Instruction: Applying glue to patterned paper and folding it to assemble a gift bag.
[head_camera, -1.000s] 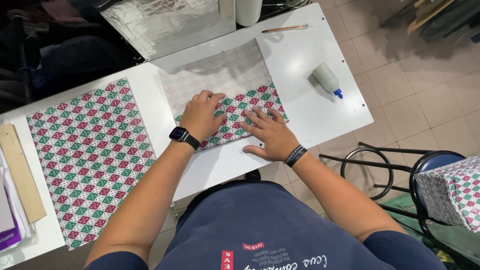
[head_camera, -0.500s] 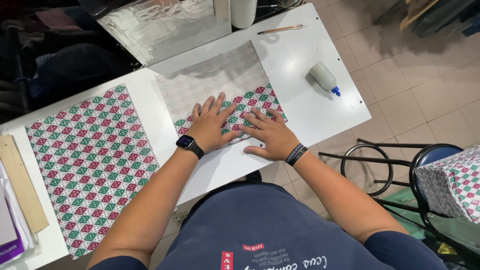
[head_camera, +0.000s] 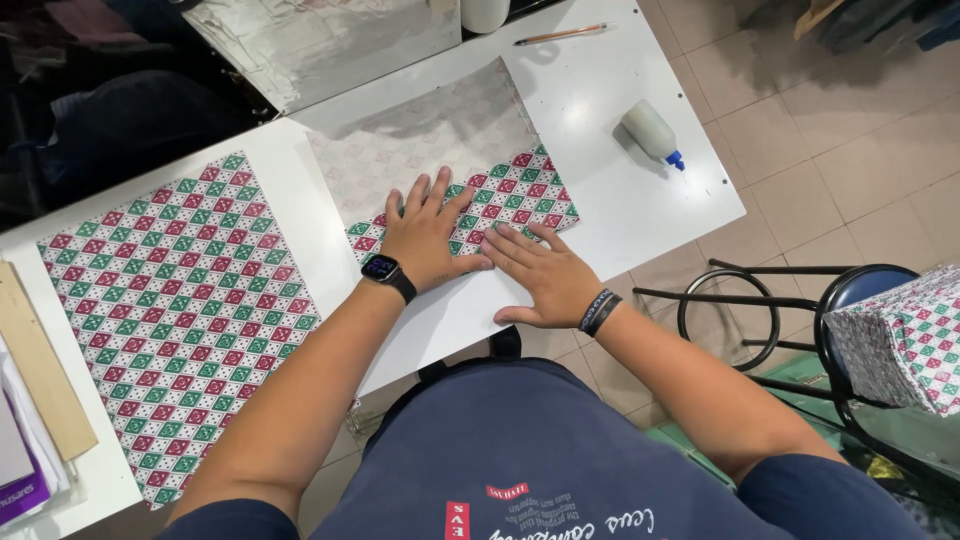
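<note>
A sheet of patterned paper (head_camera: 440, 140) lies on the white table (head_camera: 620, 190), pale back side up. Its near edge is folded over into a red, green and white diamond-patterned flap (head_camera: 520, 195). My left hand (head_camera: 425, 235), with a dark watch on the wrist, presses flat on the flap, fingers spread. My right hand (head_camera: 545, 275), with a dark wristband, lies flat at the flap's near edge beside the left. Neither hand holds anything.
A second patterned sheet (head_camera: 180, 310) lies pattern up at the left. A glue bottle (head_camera: 652, 133) with a blue tip and a pencil (head_camera: 560, 34) lie at the right and far side. A wooden ruler (head_camera: 40, 365) is far left. Stools (head_camera: 800, 310) stand at the right, one bearing patterned paper.
Both hands have slid a little along the folded flap, staying flat on it. The view has shifted slightly; the paper stays in place.
</note>
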